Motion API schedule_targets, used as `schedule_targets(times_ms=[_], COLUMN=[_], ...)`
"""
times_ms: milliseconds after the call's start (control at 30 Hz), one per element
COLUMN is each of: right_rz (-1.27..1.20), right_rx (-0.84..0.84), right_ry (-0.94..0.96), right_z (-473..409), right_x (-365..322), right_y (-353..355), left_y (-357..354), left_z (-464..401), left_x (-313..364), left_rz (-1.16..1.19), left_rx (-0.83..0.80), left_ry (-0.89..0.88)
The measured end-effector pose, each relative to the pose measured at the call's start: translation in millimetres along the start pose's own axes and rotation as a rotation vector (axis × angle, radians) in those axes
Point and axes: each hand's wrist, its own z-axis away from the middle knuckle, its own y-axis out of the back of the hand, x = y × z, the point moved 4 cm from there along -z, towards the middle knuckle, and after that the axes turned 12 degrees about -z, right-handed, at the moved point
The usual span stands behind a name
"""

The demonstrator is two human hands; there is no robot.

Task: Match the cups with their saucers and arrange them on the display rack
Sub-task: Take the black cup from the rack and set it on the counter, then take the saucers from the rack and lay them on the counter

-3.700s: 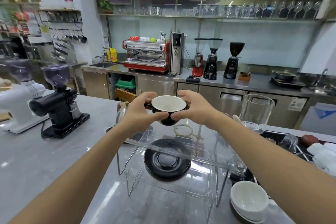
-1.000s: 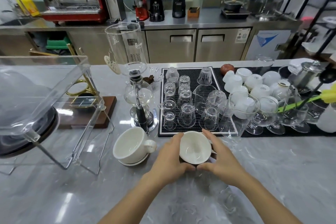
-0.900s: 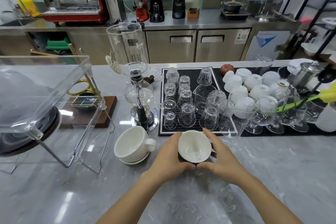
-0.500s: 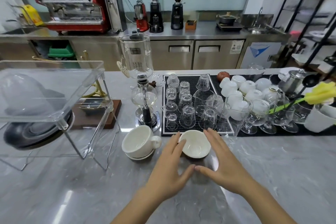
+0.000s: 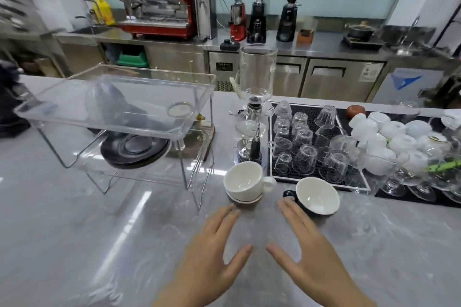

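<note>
A black cup with a white inside (image 5: 315,195) stands on the grey counter, its handle pointing left. To its left a white cup (image 5: 243,179) sits on a white saucer (image 5: 243,199). A clear two-tier display rack (image 5: 119,117) stands at the left, with a black saucer (image 5: 134,148) on its lower shelf. My left hand (image 5: 214,249) and my right hand (image 5: 309,249) hover flat over the counter in front of the cups, fingers straight, holding nothing. My right fingertips are close to the black cup's handle.
A glass siphon brewer (image 5: 254,112) stands behind the white cup. A black mat (image 5: 282,174) holds several upturned glasses; white bowls (image 5: 389,137) and stemmed glasses lie to the right. Espresso machine (image 5: 154,7) and grinders line the back counter.
Both hands let go of the black cup on the counter and drew back toward me, fingers now spread. The view swung left, bringing the rack more into sight.
</note>
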Motion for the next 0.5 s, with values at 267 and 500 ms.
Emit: schedule_targets(times_ms=[267, 500], right_rz=[-0.038, -0.008], right_rx=[-0.013, -0.048], right_ry=[0.115, 0.157], right_z=[-19, -40], right_x=[-62, -108], right_y=[-63, -108], left_y=[67, 111], left_z=[38, 50], left_x=[-65, -121], left_rz=[-0.034, -0.035], left_rx=[0.068, 0.114], left_ry=[0.199, 0.289])
